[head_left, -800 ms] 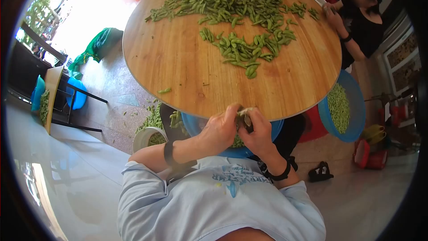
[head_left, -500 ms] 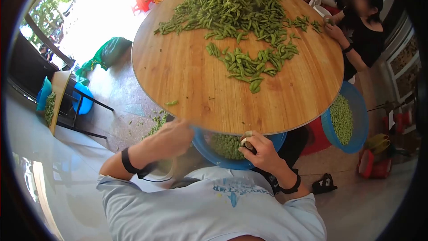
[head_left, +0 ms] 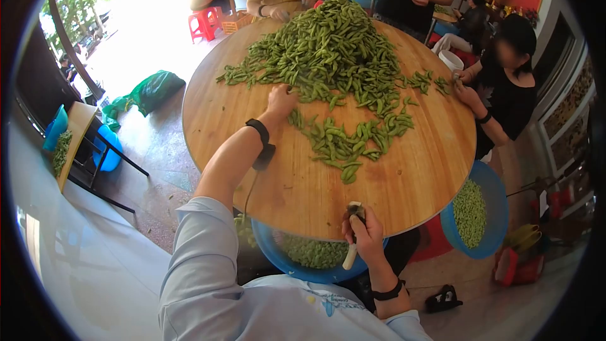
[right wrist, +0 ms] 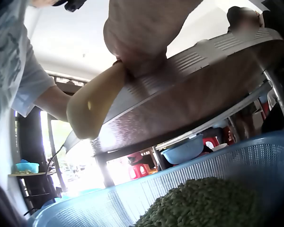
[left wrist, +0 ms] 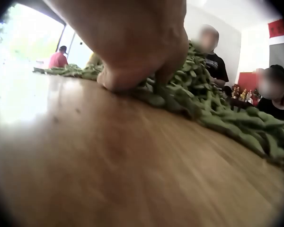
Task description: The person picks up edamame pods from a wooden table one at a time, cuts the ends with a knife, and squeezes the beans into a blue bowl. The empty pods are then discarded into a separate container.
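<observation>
Over the round wooden table (head_left: 284,183), the left hand (head_left: 281,101) reaches to the near left side of a heap of green pods (head_left: 334,44). In the left wrist view this hand (left wrist: 132,47) bends down onto pods (left wrist: 180,97) at the heap's edge; its fingertips are partly hidden, so a grip on a pod cannot be told. At the table's near edge the right hand (head_left: 366,233) grips a pale-ended object (head_left: 349,257), whose thick cream end (right wrist: 92,106) sticks out below that hand (right wrist: 142,38) in the right wrist view.
Below the near table edge is a blue basket (head_left: 271,256) with shelled beans (head_left: 315,252). Another blue basket (head_left: 499,215) holds beans at the right. A person in black (head_left: 508,95) sits at the right edge; others are beyond the table. A green sack (head_left: 158,91) lies left.
The left hand has left the right hand, swung left, then reached forward to the pods. The right hand keeps its object near the table edge. The head view takes in more beyond the table.
</observation>
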Motion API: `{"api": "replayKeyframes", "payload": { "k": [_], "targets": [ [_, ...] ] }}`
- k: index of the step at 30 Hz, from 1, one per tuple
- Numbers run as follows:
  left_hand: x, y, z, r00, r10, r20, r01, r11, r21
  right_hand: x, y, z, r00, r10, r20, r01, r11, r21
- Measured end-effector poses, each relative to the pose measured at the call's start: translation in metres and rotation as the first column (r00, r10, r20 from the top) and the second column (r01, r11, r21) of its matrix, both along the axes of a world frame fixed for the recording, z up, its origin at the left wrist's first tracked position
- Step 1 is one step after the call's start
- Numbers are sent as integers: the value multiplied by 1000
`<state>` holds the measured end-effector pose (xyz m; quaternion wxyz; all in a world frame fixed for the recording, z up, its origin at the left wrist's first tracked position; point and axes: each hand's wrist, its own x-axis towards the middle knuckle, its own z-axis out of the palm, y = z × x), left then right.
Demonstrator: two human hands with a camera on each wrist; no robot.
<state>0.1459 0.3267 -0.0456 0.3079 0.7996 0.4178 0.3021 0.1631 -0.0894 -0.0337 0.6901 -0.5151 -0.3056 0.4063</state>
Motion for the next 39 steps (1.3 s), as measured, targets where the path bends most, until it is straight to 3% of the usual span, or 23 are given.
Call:
{"api": "replayKeyframes", "payload": {
  "k": [4, 6, 7, 9, 11, 13, 15, 17, 22, 24, 26, 27, 29, 30, 34, 35, 36, 37, 39],
  "targets": [
    [17, -51, -10, 995, -42, -96, 54, 991, 123, 6, -4, -4, 1000, 29, -9, -28, 999, 41],
    [14, -69, -22, 956, -292, -12, 291, 949, 118, 6, -6, -5, 998, 53, 22, -53, 998, 15],
    [6, -83, -17, 955, -296, -26, 297, 948, 112, 5, -8, -6, 999, 49, 7, -49, 999, 13],
    [-4, -104, 9, 868, -494, 51, 493, 845, -206, 4, -6, -4, 999, 41, 1, -41, 999, 1],
    [-4, -100, 30, 872, -490, 1, 474, 844, -250, 1, -5, -2, 1000, 19, -1, -19, 1000, 21],
    [7, -85, 39, 973, -207, -99, 205, 978, -32, -2, -4, -1, 1000, -6, -7, 6, 999, 40],
    [23, -66, 51, 977, -141, -160, 124, 986, -112, -2, -4, -2, 998, 9, 60, -10, 1000, 4],
    [39, -52, 46, 945, -5, -326, 21, 999, 45, 0, -3, -3, 991, 26, 128, -23, 1000, -19],
    [47, -37, 20, 936, -30, -352, 60, 995, 76, 2, -4, -8, 956, 16, 294, -2, 999, -49],
    [35, -38, 16, 943, -52, -330, 75, 995, 59, 3, -4, -4, 967, 37, 253, -25, 998, -53],
    [18, -41, 11, 933, -38, -358, 137, 957, 257, 2, -4, -2, 983, 36, 182, -27, 998, -55],
    [8, -48, 17, 930, -39, -366, 138, 959, 249, 2, -5, -2, 993, 32, 116, -25, 998, -55],
    [-14, -69, 42, 966, -123, -229, 146, 985, 89, 4, -5, -3, 995, 44, 88, -40, 998, -50],
    [-24, -75, 42, 973, -172, -153, 199, 963, 184, 5, -5, -3, 996, 55, 66, -52, 998, -37],
    [-60, -139, 65, 949, -316, -11, 316, 944, 95, 6, -1, 2, 990, 104, -99, -102, 994, 22],
    [-67, -153, 62, 919, -371, 135, 382, 922, -68, 5, 1, 5, 990, 95, -109, -94, 996, 6],
    [-76, -169, 61, 876, -389, 284, 455, 863, -220, 3, 2, 9, 983, 108, -147, -106, 994, 23],
    [-84, -190, 68, 875, -394, 282, 462, 855, -236, 3, 5, 13, 976, 121, -182, -114, 992, 45],
    [-100, -232, 83, 793, -431, 430, 607, 619, -498, -2, 6, 18, 962, 134, -237, -121, 990, 69]
  ]
}}
